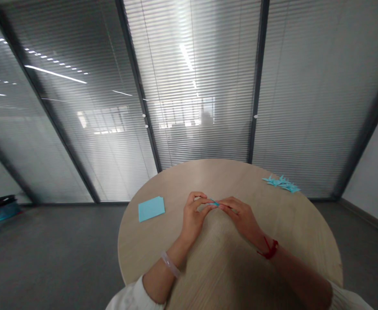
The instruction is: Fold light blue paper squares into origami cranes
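Observation:
Between my two hands is a small folded piece of blue paper (215, 203), mostly covered by the fingers. My left hand (193, 217) pinches its left side between thumb and fingers. From the other side, my right hand (241, 215) grips it with thumb and fingertips, close to the left fingertips. On the left of the table lies a stack of flat blue paper sheets (152, 209). A pile of folded blue paper pieces (282, 184) with pointed ends sits at the far right.
The round wooden table (208, 172) stands by a glass partition with blinds (204, 142). Dark and red items (0, 211) are on the floor at far left. A white wall (376, 172) rises on the right.

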{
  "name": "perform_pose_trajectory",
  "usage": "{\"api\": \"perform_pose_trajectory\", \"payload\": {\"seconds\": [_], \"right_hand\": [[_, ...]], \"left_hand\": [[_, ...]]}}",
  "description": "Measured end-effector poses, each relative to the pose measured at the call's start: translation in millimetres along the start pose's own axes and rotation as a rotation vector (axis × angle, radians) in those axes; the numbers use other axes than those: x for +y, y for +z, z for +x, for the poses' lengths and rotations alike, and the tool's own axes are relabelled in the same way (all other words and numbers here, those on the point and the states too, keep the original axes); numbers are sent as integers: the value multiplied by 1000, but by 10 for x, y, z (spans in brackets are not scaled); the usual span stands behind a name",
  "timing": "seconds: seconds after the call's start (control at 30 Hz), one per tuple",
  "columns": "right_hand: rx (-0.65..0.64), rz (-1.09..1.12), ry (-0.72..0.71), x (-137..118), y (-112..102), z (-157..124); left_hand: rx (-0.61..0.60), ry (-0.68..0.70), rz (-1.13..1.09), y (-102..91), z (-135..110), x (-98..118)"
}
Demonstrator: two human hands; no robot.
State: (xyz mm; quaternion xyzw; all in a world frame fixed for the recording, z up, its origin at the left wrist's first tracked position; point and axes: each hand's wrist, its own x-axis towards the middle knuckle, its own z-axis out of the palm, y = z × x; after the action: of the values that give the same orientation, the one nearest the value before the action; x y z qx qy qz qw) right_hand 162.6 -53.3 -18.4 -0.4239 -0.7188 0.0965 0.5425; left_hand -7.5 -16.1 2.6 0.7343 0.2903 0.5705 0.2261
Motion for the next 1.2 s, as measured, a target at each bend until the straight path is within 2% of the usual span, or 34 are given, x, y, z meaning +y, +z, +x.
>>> {"api": "perform_pose_trajectory", "payload": {"seconds": [0.23, 0.7, 0.9, 1.2], "right_hand": [[-23, -4, 43, -14, -3, 4], [-65, -38, 37, -43, 13, -7], [-97, -52, 34, -11, 33, -14], [-122, 2, 150, -15, 0, 18]], "left_hand": [[-15, -30, -42, -6, -4, 4], [-40, -123, -154, 29, 18, 4], [-99, -130, -147, 45, 18, -43], [-155, -147, -153, 24, 32, -91]]}}
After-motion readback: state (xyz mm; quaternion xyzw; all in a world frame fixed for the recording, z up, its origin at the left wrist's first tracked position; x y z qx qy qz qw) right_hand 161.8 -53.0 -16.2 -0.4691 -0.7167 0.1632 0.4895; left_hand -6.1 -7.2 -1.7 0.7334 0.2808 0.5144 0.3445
